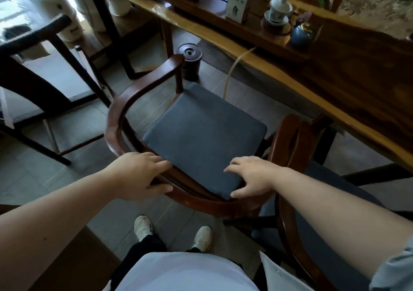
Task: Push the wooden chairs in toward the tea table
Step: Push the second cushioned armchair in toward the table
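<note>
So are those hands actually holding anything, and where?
Yes, the chair. The left hand wraps the curved back rail; the right hand rests on the rail and the cushion's rear corner, fingers spread, not closed.

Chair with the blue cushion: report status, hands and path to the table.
Left hand gripping curved back rail; right hand resting open on blue cushion. Chair not yet under tea table. Dark waste bucket and hose ahead.
</note>
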A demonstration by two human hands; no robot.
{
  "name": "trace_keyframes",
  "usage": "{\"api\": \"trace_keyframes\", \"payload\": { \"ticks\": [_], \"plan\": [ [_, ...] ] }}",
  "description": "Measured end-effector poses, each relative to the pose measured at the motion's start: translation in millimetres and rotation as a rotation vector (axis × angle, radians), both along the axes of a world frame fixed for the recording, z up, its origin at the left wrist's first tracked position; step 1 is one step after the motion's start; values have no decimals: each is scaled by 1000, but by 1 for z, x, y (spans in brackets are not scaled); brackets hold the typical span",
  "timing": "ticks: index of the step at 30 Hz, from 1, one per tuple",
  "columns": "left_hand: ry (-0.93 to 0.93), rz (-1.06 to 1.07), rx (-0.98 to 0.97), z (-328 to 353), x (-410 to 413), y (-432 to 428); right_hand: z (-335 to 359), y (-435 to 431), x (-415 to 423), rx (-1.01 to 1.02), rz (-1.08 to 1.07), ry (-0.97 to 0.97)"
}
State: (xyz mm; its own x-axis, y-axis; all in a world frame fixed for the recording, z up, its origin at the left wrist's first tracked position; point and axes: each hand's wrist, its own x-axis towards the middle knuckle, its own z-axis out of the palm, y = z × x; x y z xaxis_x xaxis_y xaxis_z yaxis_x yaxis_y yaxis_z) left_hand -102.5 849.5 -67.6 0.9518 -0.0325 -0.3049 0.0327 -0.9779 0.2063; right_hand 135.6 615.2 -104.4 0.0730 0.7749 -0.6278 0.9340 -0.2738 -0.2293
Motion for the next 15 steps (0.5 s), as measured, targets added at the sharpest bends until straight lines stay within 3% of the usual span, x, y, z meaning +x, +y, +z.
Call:
{"api": "trace_keyframes", "payload": {
  "ticks": [4,15],
  "plan": [
    [-78,104,169,24,-18,30,29,62,-8,151,55,-3],
    [-212,500,397,70,-74,153,76,258,-61,587,212,-165]
  ]
}}
